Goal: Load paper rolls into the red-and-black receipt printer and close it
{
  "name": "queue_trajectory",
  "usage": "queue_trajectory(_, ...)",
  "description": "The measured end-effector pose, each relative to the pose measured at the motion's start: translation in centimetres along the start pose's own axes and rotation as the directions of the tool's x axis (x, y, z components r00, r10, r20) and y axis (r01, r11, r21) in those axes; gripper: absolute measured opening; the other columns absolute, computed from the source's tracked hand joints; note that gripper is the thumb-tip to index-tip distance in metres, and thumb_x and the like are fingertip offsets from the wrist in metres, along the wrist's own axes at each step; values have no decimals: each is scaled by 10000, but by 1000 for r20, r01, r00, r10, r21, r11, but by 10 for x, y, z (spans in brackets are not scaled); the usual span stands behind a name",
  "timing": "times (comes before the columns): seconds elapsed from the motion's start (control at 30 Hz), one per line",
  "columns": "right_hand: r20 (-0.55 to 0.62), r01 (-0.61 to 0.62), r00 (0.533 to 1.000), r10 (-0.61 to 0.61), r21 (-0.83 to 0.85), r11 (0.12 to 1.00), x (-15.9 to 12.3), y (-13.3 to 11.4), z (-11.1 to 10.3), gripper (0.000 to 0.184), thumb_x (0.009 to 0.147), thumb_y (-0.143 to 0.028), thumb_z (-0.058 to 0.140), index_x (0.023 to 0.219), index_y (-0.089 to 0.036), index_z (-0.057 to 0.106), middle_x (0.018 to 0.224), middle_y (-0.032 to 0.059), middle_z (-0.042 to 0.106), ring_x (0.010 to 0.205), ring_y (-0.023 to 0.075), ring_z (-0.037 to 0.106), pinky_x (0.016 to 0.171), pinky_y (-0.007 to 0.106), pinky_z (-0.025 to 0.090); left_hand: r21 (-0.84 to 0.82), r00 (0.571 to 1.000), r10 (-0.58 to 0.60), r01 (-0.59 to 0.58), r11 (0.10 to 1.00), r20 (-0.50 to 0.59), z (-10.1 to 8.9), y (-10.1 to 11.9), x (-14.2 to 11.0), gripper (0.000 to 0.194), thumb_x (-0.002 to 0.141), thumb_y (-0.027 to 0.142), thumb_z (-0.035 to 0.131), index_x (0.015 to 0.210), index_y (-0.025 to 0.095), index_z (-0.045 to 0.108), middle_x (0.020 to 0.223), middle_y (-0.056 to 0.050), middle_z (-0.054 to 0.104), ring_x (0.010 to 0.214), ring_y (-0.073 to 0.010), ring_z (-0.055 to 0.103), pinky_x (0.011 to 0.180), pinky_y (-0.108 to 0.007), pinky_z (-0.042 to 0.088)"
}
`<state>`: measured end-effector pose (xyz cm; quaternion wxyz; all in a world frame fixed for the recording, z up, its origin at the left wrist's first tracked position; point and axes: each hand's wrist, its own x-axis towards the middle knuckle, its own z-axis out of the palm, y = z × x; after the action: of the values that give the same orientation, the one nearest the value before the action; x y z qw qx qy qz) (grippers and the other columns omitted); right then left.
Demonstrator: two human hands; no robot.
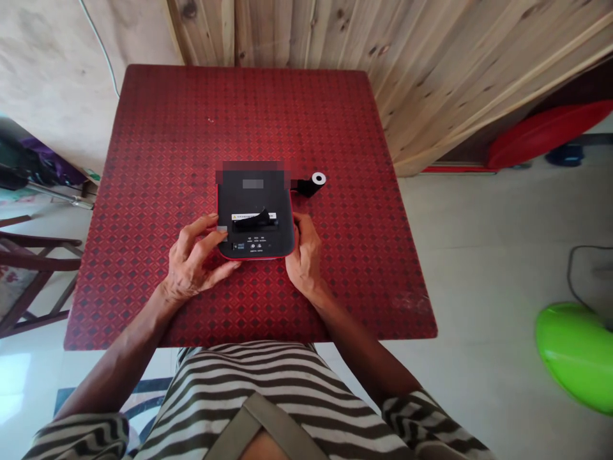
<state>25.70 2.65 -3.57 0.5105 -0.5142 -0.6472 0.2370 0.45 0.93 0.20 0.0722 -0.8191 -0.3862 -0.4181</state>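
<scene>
A flat, boxy black device (253, 199) with a red rim lies on the red patterned table (172, 140). A short curled black strip (256, 220) sticks up from a slot in its top, beside a white warning label. Below the slot are small printed icons. My left hand (194, 259) grips the device's left front corner, fingertips at a small grey tab (221, 229) and thumb by the front edge. My right hand (304, 255) is closed around the right side, its fingertips partly hidden. Behind the device's right side lies a black roll (315, 185) with a white core end.
A wooden plank wall (306, 32) stands behind the table. At the left is a dark wooden chair (38, 281). On the floor to the right are a bright green object (579, 358) and a red rounded object (546, 137). A thin cable (103, 48) hangs at the upper left.
</scene>
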Motion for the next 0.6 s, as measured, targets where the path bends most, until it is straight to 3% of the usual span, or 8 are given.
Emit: queue_trajectory(0.6, 16, 49, 999, -49, -28, 998, 0, -1, -1, 206, 1147, -255, 425, 1167, -256, 630, 1038, 39, 677, 943, 185, 692, 847, 359, 581, -9, 998, -64, 64, 998, 12, -5, 0, 2, 648, 954, 586, 791, 1477, 255, 598, 1353, -120, 699, 1163, -256, 748, 924, -385, 683)
